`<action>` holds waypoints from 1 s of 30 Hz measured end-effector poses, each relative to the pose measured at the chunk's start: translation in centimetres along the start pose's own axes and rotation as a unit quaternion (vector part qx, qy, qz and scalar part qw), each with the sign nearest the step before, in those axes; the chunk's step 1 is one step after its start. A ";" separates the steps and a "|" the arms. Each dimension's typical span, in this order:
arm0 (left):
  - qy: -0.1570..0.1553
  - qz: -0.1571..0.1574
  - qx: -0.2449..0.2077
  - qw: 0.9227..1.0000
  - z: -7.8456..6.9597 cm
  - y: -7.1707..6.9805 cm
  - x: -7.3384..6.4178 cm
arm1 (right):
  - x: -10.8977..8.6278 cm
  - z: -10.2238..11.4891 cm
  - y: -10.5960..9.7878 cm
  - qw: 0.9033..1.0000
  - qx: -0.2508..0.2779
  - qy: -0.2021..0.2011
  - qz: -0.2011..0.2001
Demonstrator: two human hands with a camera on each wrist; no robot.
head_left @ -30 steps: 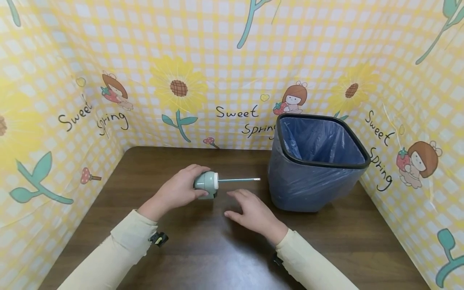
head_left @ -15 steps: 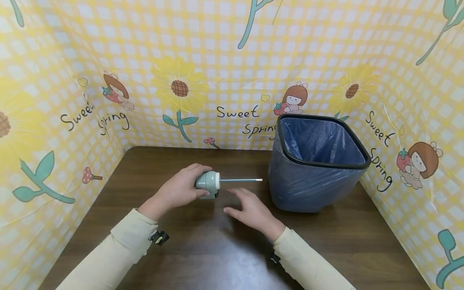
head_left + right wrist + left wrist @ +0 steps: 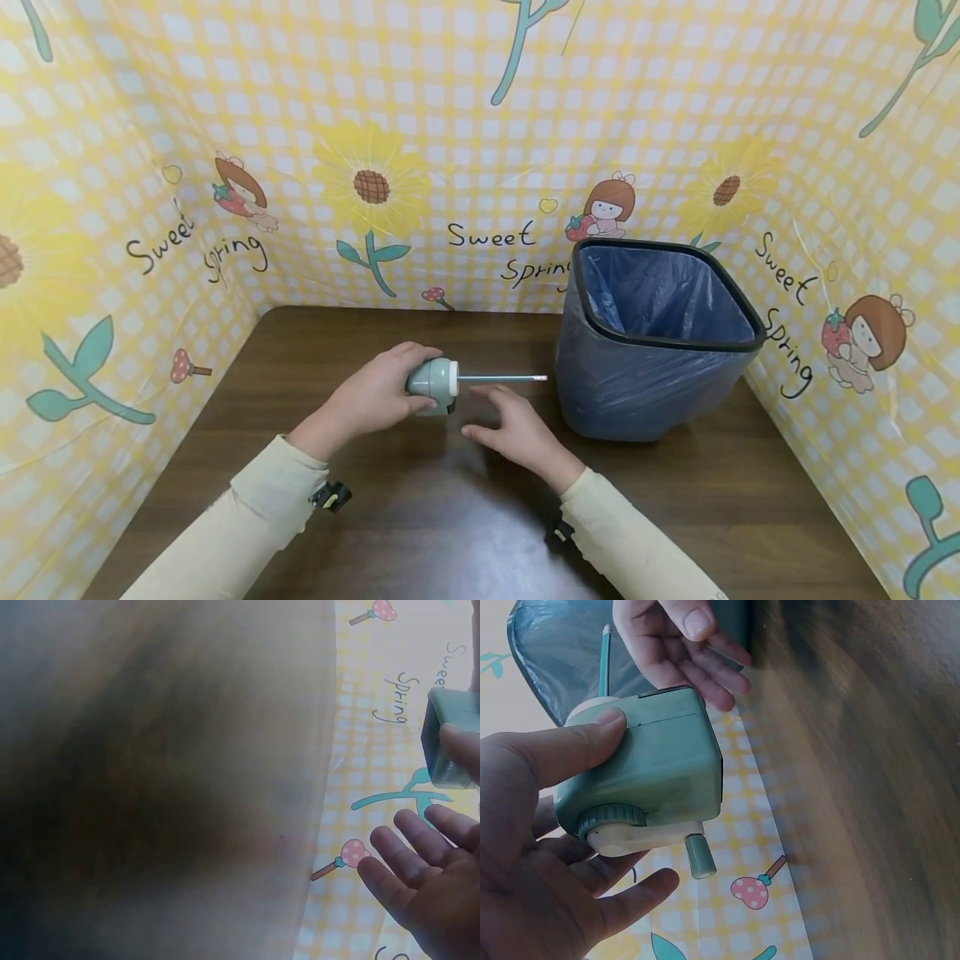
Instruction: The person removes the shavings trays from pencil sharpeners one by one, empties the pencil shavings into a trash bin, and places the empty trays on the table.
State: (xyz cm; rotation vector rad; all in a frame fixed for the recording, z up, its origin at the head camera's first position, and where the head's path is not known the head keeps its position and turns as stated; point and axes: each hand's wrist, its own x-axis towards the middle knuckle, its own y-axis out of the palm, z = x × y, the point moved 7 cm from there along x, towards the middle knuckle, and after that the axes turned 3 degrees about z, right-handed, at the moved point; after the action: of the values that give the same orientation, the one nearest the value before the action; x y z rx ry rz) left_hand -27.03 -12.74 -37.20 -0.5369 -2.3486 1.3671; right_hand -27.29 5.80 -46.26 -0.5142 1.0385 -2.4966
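Note:
Over the table, my left hand (image 3: 367, 392) grips a green pencil sharpener (image 3: 429, 381) with its thumb pressed along one side. A blue-green pencil (image 3: 502, 378) sticks out of the sharpener's white front, pointing right toward the bin, its pale end outermost. The left wrist view shows the sharpener's crank handle (image 3: 700, 857) near the left fingers, at the end away from the pencil. My right hand (image 3: 521, 433) hovers just below the pencil with fingers spread and nothing in its grasp. Those loosely extended fingers also show in the right wrist view, beside the sharpener's corner.
A bin (image 3: 630, 392) with a blue plastic liner and black rim stands at the right rear of the brown wooden table (image 3: 420, 533). Yellow checked cloth (image 3: 465, 158) with printed flowers surrounds the table at the back and both sides.
The sharpener and its pencil have shifted slightly to the right in my left hand. My right hand has drifted a little left, under the pencil. The bin stays put.

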 end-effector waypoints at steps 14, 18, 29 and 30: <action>0.006 0.003 -0.001 1.000 -0.3 0.3 -0.3 | 0.3 0.1 0.7 0.997 0.078 -0.005 0.010; 0.004 0.008 -0.004 1.000 -0.6 0.4 -0.3 | 0.3 0.2 0.8 0.995 0.104 -0.001 0.008; 0.006 0.019 -0.002 1.000 -1.2 0.8 -0.2 | 0.4 0.4 0.9 0.989 0.146 0.002 -0.001; 0.007 0.020 -0.001 1.000 -1.2 0.8 -0.2 | 0.3 0.4 0.9 0.989 0.151 0.006 -0.001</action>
State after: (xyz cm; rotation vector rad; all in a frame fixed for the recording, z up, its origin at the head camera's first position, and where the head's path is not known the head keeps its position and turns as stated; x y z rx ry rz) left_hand -26.13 -11.60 -37.39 -0.5943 -2.3408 1.3737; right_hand -27.22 4.84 -46.56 -0.4092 0.6447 -2.5975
